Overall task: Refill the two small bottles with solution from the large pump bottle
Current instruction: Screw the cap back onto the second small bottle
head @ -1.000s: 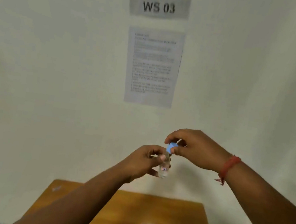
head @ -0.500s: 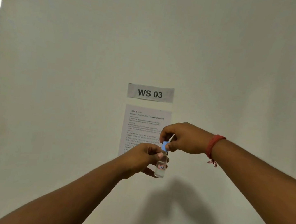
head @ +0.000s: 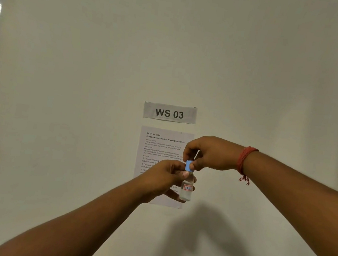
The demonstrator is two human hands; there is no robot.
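Two hands on one small bottle (head: 186,187) — left hand (head: 164,180) grips the body, right hand (head: 209,153) at 1 o'clock pinches the blue cap (head: 189,165). Keep the bottle upright and twist only the cap — it likely spills if tilted.

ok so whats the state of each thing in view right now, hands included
small bottle: upright, held in the air, clear liquid inside, label reads 7B
blue cap: on the bottle neck, pinched by fingers
left hand: grips the bottle body
right hand: pinches the cap from above
instruction sheet: flat on the wall, partly hidden by the hands
WS 03 sign: flat on the wall above the sheet
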